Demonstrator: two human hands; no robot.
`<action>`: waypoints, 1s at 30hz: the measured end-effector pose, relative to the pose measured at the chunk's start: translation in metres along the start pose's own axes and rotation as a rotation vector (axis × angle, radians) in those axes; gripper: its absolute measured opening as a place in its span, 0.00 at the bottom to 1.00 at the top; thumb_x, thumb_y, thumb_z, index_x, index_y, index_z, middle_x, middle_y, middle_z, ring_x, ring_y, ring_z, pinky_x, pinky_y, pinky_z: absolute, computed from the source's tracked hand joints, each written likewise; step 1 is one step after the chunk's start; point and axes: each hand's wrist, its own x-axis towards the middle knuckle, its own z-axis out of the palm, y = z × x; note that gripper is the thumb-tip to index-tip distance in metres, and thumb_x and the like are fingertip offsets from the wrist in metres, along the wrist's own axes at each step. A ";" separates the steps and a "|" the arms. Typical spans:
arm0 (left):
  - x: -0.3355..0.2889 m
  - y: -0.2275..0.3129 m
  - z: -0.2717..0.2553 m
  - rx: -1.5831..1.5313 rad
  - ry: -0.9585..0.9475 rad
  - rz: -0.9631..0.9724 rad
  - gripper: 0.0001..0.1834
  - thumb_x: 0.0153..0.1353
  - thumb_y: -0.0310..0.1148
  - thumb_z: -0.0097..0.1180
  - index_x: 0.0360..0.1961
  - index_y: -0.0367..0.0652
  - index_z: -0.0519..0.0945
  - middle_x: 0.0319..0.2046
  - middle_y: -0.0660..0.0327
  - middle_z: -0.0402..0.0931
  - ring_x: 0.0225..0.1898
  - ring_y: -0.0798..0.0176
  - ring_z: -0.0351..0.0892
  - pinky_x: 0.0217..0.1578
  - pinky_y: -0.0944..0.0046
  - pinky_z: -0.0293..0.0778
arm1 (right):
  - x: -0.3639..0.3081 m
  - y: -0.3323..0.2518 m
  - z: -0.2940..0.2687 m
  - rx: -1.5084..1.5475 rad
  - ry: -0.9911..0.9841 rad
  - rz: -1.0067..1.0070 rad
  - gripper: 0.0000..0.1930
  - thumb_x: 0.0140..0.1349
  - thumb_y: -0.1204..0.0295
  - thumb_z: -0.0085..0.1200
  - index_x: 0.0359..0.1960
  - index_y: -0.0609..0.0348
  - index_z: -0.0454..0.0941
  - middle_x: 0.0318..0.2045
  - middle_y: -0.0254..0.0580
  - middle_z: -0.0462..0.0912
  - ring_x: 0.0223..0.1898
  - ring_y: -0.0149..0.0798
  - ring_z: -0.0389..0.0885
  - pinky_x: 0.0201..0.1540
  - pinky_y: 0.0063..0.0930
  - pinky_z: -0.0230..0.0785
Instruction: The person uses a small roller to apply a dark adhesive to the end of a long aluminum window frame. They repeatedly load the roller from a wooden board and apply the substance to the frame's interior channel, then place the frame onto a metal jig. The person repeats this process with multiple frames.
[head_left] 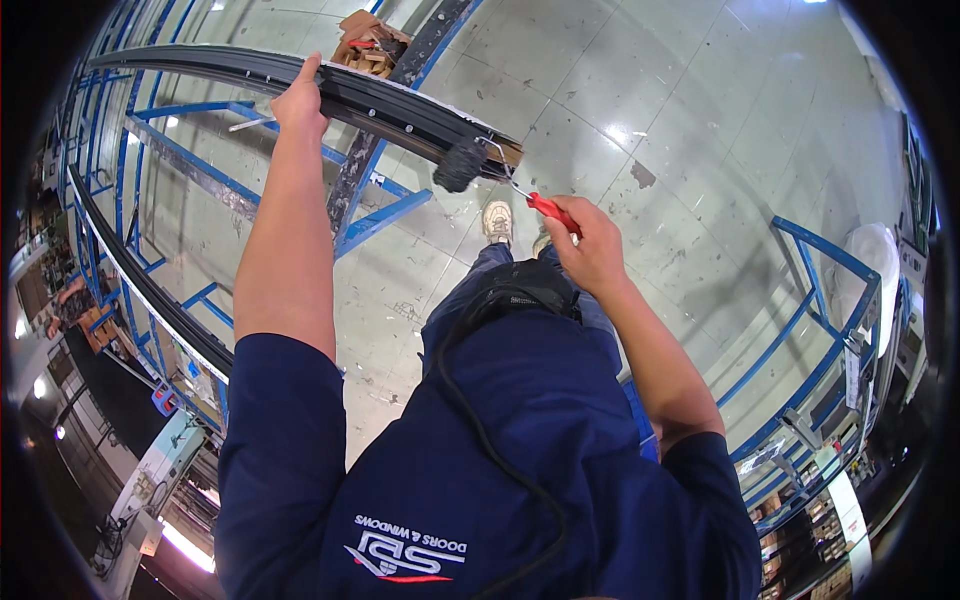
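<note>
Left hand (300,103) grips the long black profile (428,122) above a blue frame (385,222); right hand (588,243), closed, holds a red-handled roller (459,166) near its end. Rolling seems under way; how much remains is unclear.

Right fingers (577,208) gripping red-handled roller (461,166), black profile (360,103)

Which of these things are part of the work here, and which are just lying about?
Apparently in use:
- long dark profile, held by the left hand
- black-headed roller, its red handle in the right hand
- blue frame below the profile

Apparently just lying about:
- open cardboard box
- second long dark strip, at left
- blue stand, at right
</note>
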 end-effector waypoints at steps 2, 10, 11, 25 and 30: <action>0.003 -0.003 -0.002 -0.008 0.007 0.017 0.44 0.50 0.27 0.78 0.61 0.20 0.63 0.50 0.42 0.79 0.40 0.47 0.87 0.38 0.45 0.87 | -0.011 0.018 -0.008 -0.042 -0.001 0.000 0.12 0.62 0.68 0.64 0.44 0.58 0.83 0.37 0.46 0.86 0.38 0.51 0.84 0.42 0.39 0.76; 0.022 -0.004 -0.009 0.038 0.018 -0.009 0.45 0.51 0.27 0.78 0.61 0.18 0.61 0.54 0.38 0.75 0.41 0.44 0.86 0.38 0.42 0.88 | -0.018 0.017 -0.008 -0.001 -0.021 0.031 0.12 0.62 0.68 0.63 0.45 0.57 0.82 0.36 0.46 0.85 0.37 0.51 0.83 0.40 0.41 0.75; 0.017 -0.004 0.001 0.044 0.035 -0.022 0.44 0.52 0.27 0.77 0.61 0.18 0.61 0.54 0.38 0.75 0.41 0.44 0.86 0.38 0.41 0.88 | -0.016 0.017 -0.005 -0.001 -0.003 0.036 0.12 0.62 0.67 0.63 0.45 0.56 0.82 0.36 0.46 0.85 0.37 0.51 0.83 0.40 0.41 0.75; 0.014 0.001 0.001 0.163 -0.020 -0.081 0.33 0.57 0.36 0.74 0.56 0.24 0.73 0.49 0.42 0.79 0.40 0.42 0.86 0.39 0.34 0.86 | -0.040 0.047 -0.008 -0.027 0.037 0.086 0.11 0.65 0.65 0.61 0.45 0.56 0.81 0.36 0.46 0.84 0.36 0.51 0.83 0.39 0.42 0.75; 0.011 0.001 0.004 0.212 -0.021 -0.144 0.24 0.63 0.42 0.68 0.53 0.39 0.76 0.46 0.50 0.81 0.42 0.45 0.86 0.41 0.36 0.85 | -0.073 0.068 -0.022 -0.049 0.049 0.167 0.12 0.65 0.65 0.60 0.46 0.56 0.81 0.37 0.46 0.84 0.38 0.52 0.82 0.39 0.43 0.74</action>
